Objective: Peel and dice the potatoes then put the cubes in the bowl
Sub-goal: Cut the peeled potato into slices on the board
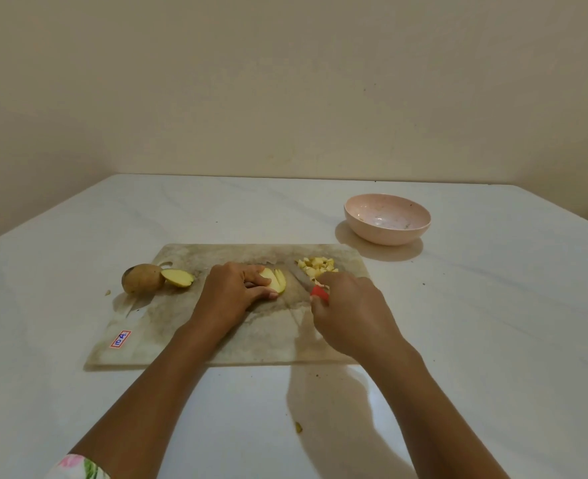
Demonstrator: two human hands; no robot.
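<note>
Pressing on a sliced potato piece [278, 280] near the middle of the cutting board [181, 335], the left hand [232, 293] has its fingers curled over the piece and holds it down against the board. The slices fan out toward 3 o'clock. At 3 o'clock from this piece the right hand [351, 312] grips the red handle of a knife [320, 293], with the fingers closed round it. The blade points toward 11 o'clock, between the piece and a small heap of potato cubes [316, 264], and I cannot tell if it touches the board. The heap sits at 1 o'clock on the board. A pink bowl [387, 233] stands on the white table [493, 323] at 1 o'clock beyond the board, apart from it, with only a few small bits inside. At the 9 o'clock edge of the board lies an unpeeled potato [142, 278], and a cut half [179, 277] touches it on its 3 o'clock side. A red and blue sticker [120, 339] is near the 7 o'clock corner
</note>
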